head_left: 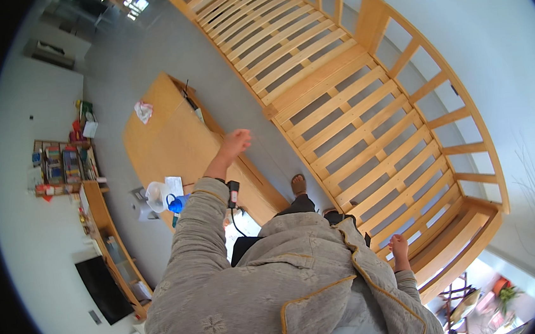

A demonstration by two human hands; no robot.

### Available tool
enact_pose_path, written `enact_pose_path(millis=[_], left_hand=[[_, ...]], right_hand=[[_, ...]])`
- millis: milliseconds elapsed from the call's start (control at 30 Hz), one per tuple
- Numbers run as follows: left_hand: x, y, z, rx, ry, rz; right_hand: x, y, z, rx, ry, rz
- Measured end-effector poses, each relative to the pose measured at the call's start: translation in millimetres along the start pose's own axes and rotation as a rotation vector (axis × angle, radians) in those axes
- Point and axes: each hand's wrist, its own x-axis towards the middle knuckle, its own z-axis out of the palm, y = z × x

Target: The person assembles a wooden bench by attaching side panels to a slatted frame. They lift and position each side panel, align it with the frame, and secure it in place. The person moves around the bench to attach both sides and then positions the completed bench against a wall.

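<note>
As seen from the head, the left hand [235, 143] is held loosely curled over the edge of the counter [166, 137], the right hand [399, 245], also curled, near the slatted frame [320, 81] by the wall; any grip cannot be told. Footing is best kept between counter and frame.

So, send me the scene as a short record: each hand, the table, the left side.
Left hand: nothing visible held; appears over the edge of the light-brown wooden table
Right hand: nothing visible held; nearest the pale slatted wooden sofa frame, contact unclear
Table top: crumpled white tissue or cloth toward the far end
Left side: black rectangular screen
</note>
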Motion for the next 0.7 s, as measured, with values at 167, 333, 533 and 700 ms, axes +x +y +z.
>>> enact_pose_path(millis=[167, 333, 533, 700], left_hand=[[11.7, -83.7, -129.3, 0.3, 0.09, 0.086], [-18.4, -42.5, -175.7, -0.195, 0.236, 0.01], [-32.1, 15.5, -165.1, -0.327, 0.173, 0.11], [-68.3, 55.3, -111.3, -0.155, -0.014, 0.252]], right_hand=[[3.8, -74.2, 37.0, -0.132, -0.131, -0.257], [-59.1, -283.5, 79.5, -0.285, -0.094, -0.675], [-198.9, -475.6, 107.1, -0.079, -0.316, -1.033], [-297.0, -547.0, 108.7, -0.078, -1.039, -1.41]])
